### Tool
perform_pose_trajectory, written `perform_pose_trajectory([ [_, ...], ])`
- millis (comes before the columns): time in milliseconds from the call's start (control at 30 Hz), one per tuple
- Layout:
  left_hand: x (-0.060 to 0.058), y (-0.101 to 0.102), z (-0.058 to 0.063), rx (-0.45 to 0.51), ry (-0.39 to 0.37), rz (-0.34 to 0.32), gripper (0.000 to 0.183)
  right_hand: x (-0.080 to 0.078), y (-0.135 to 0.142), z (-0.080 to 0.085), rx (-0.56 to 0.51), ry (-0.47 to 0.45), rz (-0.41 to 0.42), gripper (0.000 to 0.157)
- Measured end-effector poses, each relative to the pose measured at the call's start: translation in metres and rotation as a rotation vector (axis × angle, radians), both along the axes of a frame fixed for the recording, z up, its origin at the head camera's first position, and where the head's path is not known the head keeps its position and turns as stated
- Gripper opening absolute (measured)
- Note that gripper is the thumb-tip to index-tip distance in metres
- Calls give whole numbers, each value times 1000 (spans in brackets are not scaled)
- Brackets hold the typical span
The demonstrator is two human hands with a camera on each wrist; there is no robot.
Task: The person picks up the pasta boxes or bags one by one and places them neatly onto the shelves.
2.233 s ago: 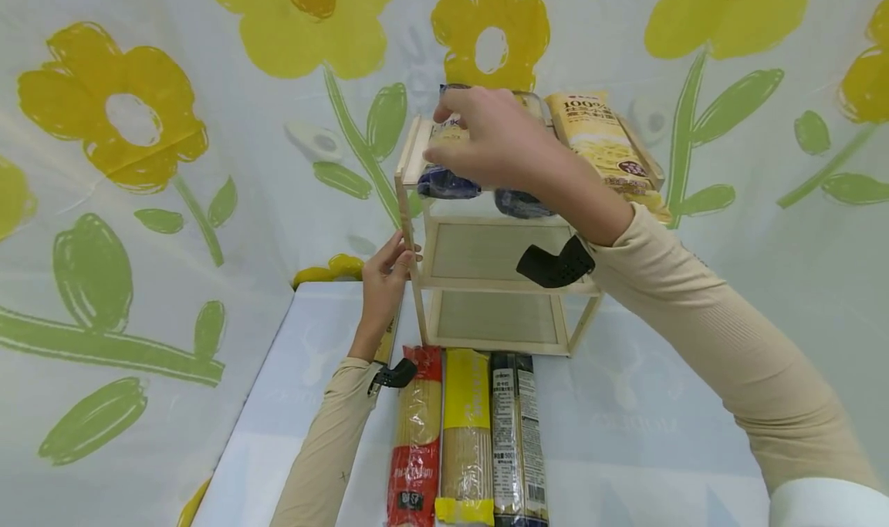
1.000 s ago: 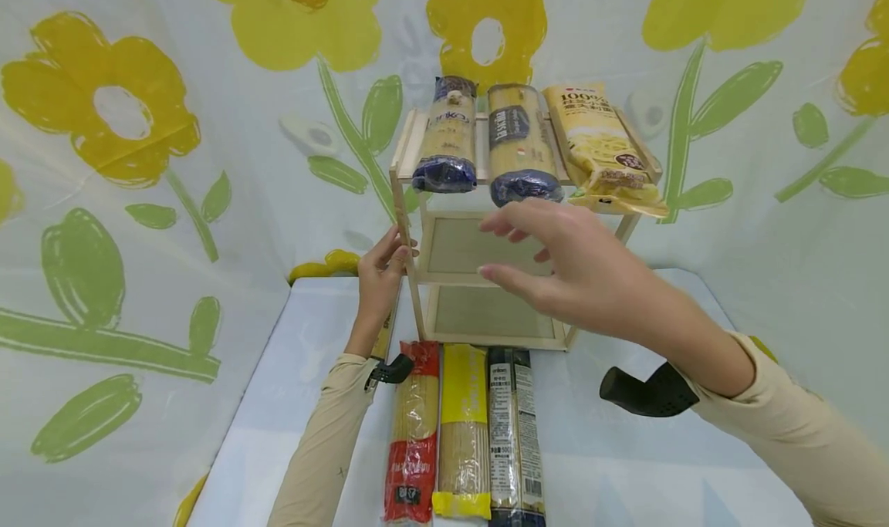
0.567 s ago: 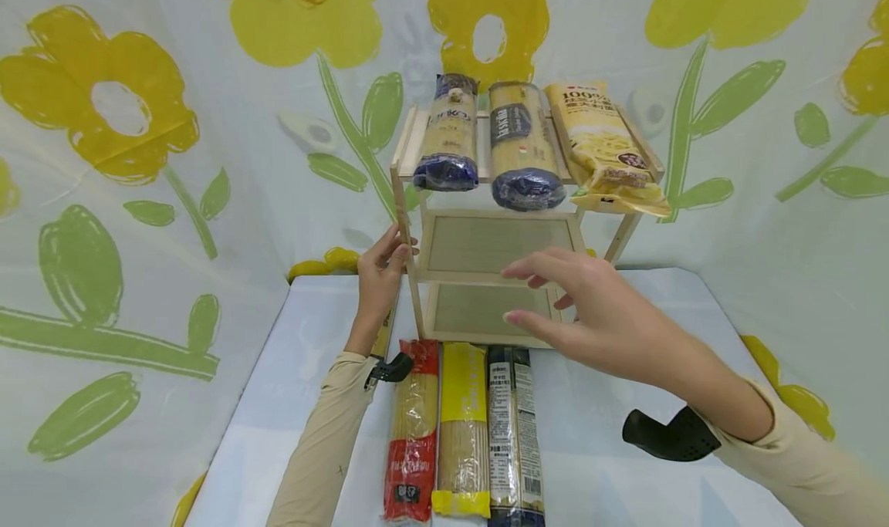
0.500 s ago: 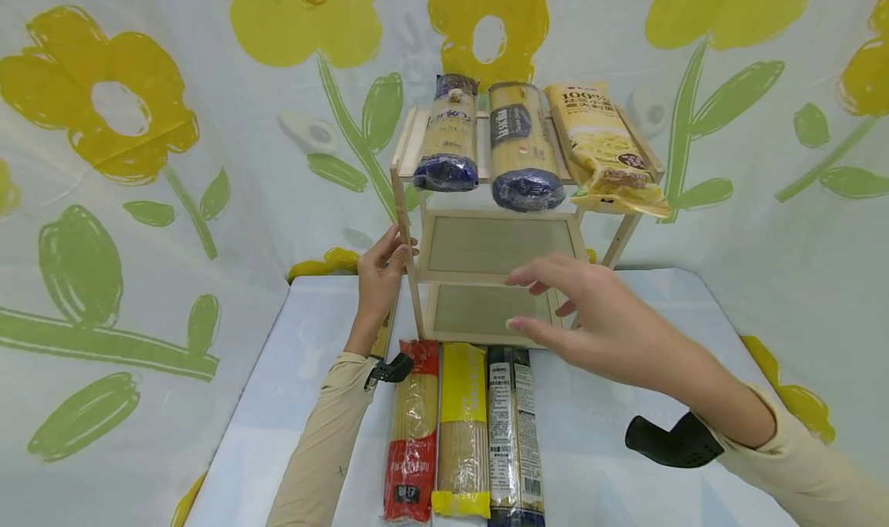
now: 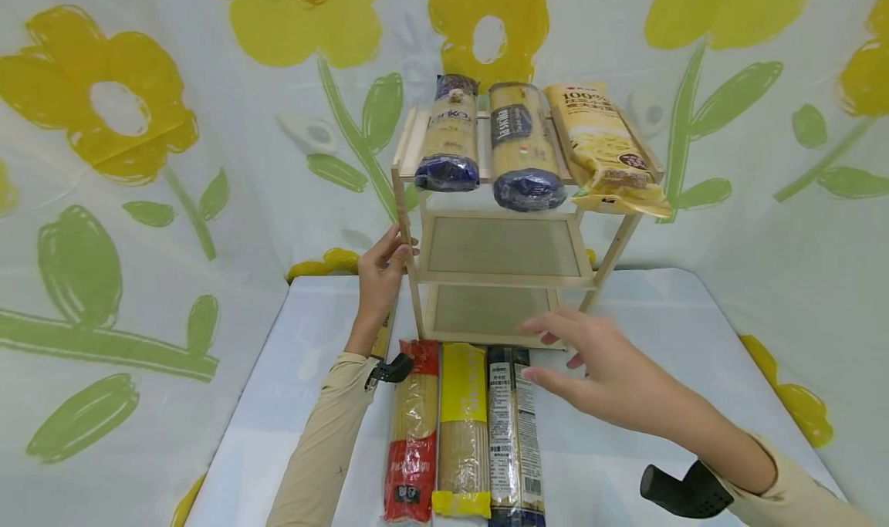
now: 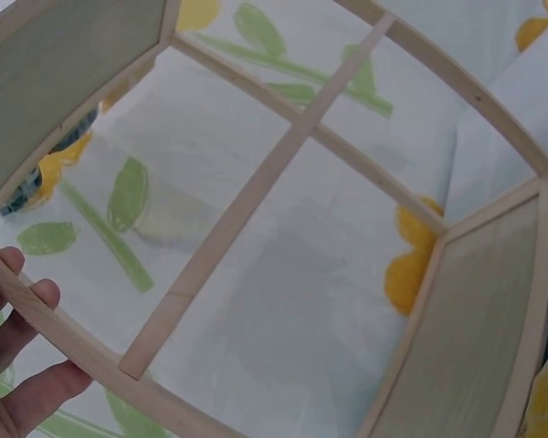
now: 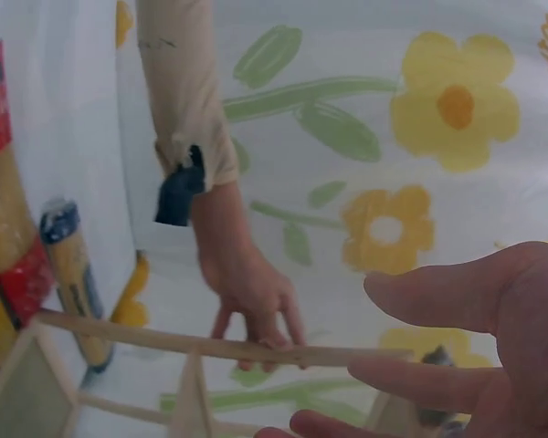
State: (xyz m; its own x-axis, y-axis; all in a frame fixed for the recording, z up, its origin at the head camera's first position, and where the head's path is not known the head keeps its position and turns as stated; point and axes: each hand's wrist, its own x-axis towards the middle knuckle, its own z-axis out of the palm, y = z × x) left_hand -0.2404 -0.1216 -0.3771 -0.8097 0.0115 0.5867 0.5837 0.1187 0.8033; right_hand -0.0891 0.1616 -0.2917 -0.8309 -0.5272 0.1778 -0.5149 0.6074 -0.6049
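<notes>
My left hand grips the left upright of a wooden shelf rack, with thumb and fingers on either side of the wood; the left wrist view also shows the fingers at the frame. My right hand holds nothing, fingers loosely bent and spread, in front of the rack's lower right. Nearest to it lies a dark spaghetti pack, beside a yellow spaghetti pack and a red spaghetti pack. On the top shelf are a blue-ended spaghetti pack, a dark-labelled spaghetti pack and a yellow noodle bag.
Another blue-ended pasta pack lies left of the rack, mostly behind the left forearm in the head view. The white table meets flower-printed cloth walls at the back and sides. Top-shelf packs overhang the front edge.
My right hand has come down from the top-shelf packs to low on the right, uncovering them. The left hand stays on the upright; the packs look unmoved.
</notes>
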Motion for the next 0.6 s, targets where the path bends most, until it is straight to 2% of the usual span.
perform_pose_trajectory([
  [200,0,0,-1,0,-10,3,42,5,6,-25,-20,-109,7,41],
  [333,1,1,0,-9,-2,6,41,7,7,-42,-24,-175,-21,44],
  [600,0,2,0,-4,1,11,41,11,9,-80,-77,-253,-39,45],
])
